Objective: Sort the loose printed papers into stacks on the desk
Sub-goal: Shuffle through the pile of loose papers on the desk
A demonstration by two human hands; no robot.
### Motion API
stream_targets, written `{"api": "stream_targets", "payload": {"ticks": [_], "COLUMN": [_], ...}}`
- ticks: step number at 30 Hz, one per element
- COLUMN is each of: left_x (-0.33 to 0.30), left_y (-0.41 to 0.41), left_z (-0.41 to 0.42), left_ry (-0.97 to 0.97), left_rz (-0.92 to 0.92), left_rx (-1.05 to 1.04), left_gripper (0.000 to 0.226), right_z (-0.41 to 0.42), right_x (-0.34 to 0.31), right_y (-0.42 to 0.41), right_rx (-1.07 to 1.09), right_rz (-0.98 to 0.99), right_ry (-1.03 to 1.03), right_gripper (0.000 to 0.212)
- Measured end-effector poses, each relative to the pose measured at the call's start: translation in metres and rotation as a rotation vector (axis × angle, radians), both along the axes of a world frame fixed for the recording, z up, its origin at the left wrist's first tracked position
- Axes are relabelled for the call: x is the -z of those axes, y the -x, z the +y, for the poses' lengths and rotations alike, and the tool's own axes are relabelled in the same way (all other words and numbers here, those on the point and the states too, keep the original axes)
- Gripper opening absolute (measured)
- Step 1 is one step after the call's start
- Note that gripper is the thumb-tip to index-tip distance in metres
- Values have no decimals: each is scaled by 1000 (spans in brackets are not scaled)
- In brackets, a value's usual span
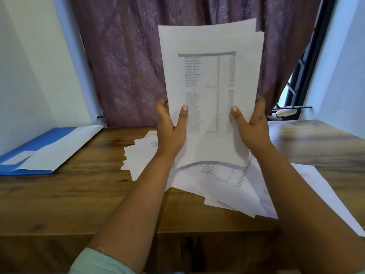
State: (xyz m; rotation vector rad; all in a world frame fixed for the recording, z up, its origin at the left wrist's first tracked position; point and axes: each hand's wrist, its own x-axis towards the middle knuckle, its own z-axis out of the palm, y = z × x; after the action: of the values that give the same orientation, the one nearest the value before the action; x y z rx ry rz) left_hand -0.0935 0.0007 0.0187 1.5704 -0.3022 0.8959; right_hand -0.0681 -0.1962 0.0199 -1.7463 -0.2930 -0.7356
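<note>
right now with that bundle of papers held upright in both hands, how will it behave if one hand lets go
The bundle of papers would probably flop sideways: its bottom edge already bows between the left hand and right hand. The sheets likely slide apart easily, since the top edges already sit uneven. It looks light, being only a thin sheaf.

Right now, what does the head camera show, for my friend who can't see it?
Both hands, left hand and right hand, grip an upright bundle of printed papers above a wooden desk. More loose papers lie scattered beneath, a blue folder at the left.
</note>
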Motion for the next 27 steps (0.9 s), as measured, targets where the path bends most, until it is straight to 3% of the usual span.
{"api": "stream_targets", "payload": {"ticks": [2,5,8,11,14,16,19,21,24,27], "left_x": [8,30,37,23,15,26,46,51,46,39], "left_y": [-2,-1,1,1,-4,-7,-3,-3,-7,-5], "left_z": [-3,-3,-2,-3,-6,-13,-28,-35,-34,-30], "left_ry": [9,-46,-160,-246,-325,-564,-1056,-1113,-1090,-1003], "left_rz": [10,199,326,315,507,745,988,964,961,1034], "left_rx": [-9,42,58,92,161,164,-70,-157,-169,-108], "left_gripper": [32,35,32,32,37,43,69,76,80,85], "right_z": [-7,-18,-19,-27,-48,-56,-52,-44,-37,-40], "right_x": [11,35,43,34,26,31,48,53,54,65], "right_y": [7,20,31,40,57,71,83,84,78,68], "right_rx": [-3,-42,11,101,127,144,198,198,129,116], "right_rz": [77,252,303,276,496,675,808,817,830,836], "right_ry": [-19,51,176,120,208,477,751,650,310,191], "right_gripper": [62,63,52,43,22,16,28,46,67,66]}}
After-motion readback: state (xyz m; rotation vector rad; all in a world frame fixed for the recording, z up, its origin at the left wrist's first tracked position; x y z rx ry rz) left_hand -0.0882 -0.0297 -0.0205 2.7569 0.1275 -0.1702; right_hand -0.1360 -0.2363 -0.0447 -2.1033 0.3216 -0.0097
